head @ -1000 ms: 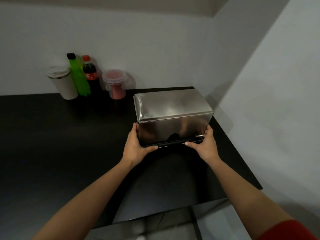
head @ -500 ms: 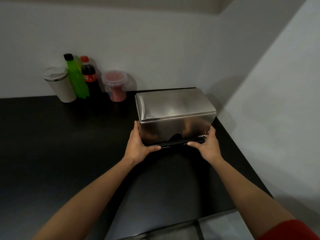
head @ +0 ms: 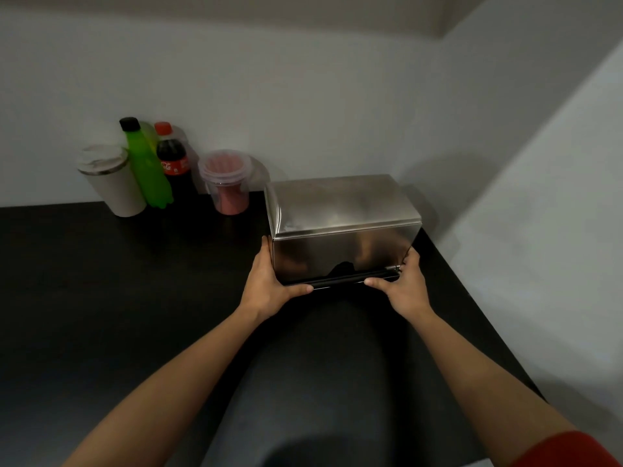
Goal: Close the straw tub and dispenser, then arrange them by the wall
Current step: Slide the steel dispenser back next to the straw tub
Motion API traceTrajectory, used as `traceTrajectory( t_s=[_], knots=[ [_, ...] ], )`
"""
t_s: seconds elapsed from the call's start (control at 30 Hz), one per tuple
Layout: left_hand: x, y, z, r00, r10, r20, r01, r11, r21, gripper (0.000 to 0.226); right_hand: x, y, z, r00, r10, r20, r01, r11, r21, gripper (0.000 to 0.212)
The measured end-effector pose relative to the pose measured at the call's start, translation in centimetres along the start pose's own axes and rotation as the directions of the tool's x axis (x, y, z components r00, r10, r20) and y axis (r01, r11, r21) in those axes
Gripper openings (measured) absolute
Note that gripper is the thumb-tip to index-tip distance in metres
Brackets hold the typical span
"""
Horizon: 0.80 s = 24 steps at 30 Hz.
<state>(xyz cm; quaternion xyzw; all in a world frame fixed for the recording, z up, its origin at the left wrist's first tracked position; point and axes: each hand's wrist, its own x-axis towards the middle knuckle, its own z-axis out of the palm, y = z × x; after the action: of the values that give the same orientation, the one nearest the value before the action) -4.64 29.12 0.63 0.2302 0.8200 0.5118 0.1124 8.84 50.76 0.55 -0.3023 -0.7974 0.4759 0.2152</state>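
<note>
Dispenser (head: pixel 340 227): steel box, lid down, standing on the black counter (head: pixel 101 298) at about 1 o'clock from frame centre, in the corner where the back wall (head: pixel 303 96) meets the right wall (head: pixel 539 230). Its rear edge is near the back wall; whether it touches cannot be told. A dark bar runs along the bottom of the front face.

Left hand (head: pixel 266 284): grasping the dispenser's left lower corner, fingers up the left side, thumb hooked under the front edge.

Right hand (head: pixel 406 286): grasping the right lower corner, fingers wrapped round the right side, thumb laid along the dark bar. A red sleeve (head: pixel 566 449) shows at 5 o'clock.

Tub (head: pixel 229 182): clear plastic, lid on, pink straws inside, at 11 o'clock, by the back wall, just beside the dispenser's left rear corner; contact cannot be told.

Cola bottle (head: pixel 173 163): red cap, left of the tub, against the wall.

Green bottle (head: pixel 145 166): black cap, in front of and left of the cola bottle.

Cup (head: pixel 109 180): pale, lidded, at 10 o'clock, leftmost of the row, touching the green bottle.
</note>
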Motion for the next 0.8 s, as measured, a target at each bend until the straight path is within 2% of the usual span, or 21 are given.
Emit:
traceTrajectory(
  t_s=[0.5, 0.67, 0.8],
  knots=[
    [4.7, -0.9, -0.8, 0.999, 0.038, -0.021, -0.036, 0.997, 0.074, 0.119, 4.2, -0.6, 2.0, 1.000, 0.004, 0.000, -0.004, 1.000, 0.029, 0.098],
    [4.3, -1.2, -0.2, 0.991, 0.092, -0.100, -0.086, 0.994, 0.068, 0.129, 4.7, -0.1, 2.0, 1.000, 0.009, 0.024, -0.011, 0.999, 0.048, 0.097],
    [4.9, -1.7, -0.7, 0.993, 0.097, -0.070, -0.088, 0.989, 0.120, 0.138, 5.4, 0.0, 1.8, 0.998, 0.002, 0.066, -0.005, 0.999, 0.040, 0.096]
  ],
)
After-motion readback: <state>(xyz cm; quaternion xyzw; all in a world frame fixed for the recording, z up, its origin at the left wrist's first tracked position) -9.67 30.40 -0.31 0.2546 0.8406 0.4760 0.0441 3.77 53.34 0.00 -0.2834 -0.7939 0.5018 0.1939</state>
